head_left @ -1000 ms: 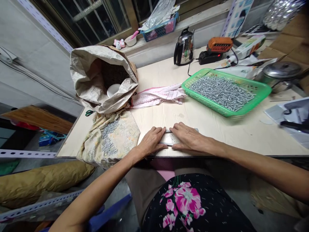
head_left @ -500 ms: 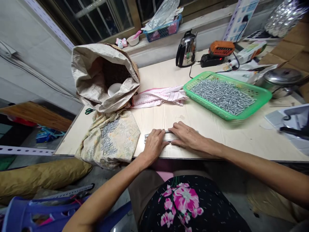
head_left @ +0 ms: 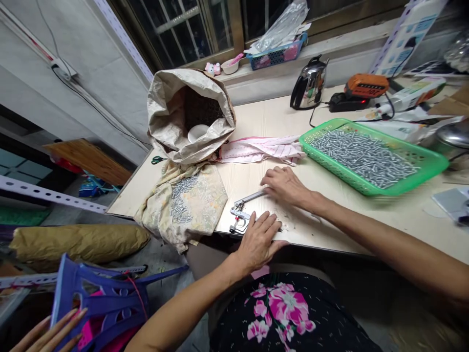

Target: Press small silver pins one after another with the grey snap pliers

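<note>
- Pale tabletop (head_left: 252, 120); hinged metal tool (head_left: 242, 214) near its front, lower centre.
- Left hand (head_left: 259, 238) spread flat over tool's lower part; right hand (head_left: 284, 186) curled at lever (head_left: 251, 197) end, grip unclear.
- Risk: slipping lever could pinch left hand.
- Upper right: battery (head_left: 367, 86) seemingly reads "20V", upside down; carton (head_left: 427, 93) print illegible.

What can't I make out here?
In the head view:
Metal tool: partly covered by the left hand.
Lever: far end hidden by the right hand.
Another person's hand: cut off at lower left.
Metal pot: cut off by right edge.
Sack: depths lost in shadow.
</note>
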Available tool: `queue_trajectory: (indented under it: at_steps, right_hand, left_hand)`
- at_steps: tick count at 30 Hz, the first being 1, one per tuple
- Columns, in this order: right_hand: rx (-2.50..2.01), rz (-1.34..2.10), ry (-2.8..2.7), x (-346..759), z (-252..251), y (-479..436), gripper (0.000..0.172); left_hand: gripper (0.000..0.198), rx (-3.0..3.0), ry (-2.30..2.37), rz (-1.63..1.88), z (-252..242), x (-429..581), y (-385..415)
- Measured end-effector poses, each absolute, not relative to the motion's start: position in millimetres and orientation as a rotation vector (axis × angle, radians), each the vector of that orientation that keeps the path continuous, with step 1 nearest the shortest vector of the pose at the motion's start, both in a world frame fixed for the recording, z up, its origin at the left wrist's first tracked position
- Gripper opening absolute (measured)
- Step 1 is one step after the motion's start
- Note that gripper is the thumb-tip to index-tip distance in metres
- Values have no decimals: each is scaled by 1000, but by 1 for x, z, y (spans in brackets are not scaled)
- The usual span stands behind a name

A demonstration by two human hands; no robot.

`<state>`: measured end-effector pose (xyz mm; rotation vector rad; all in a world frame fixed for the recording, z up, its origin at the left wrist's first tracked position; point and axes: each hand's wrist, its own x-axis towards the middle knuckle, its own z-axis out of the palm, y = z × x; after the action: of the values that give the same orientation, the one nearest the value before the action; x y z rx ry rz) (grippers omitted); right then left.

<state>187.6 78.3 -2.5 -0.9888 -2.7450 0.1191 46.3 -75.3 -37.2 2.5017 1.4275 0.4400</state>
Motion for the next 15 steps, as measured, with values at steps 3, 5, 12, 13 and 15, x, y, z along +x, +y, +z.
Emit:
queue_trajectory:
  at_steps: [3,5,12,13,15]
  right_hand:
    - [-584,220,-2852,152,8,51,18]
    - [-371,229,-2964,130,7,34,12]
    - [-119,102,-2933,83,-25,22,13]
    - [-129,129,-2878,82,-23,24,15]
    - [-227,190,-2721,91,-10,34,19]
  left_hand:
    - [54,2483,1421,452,-44,45,-77]
    - [59,2457,1428,445,-52,44,-79]
    - [63,2435,1509,378,-72,49,-84]
    - [62,2460,1497,375,-70,49,-84]
    - [62,2563,1392,411,-61,43,-86]
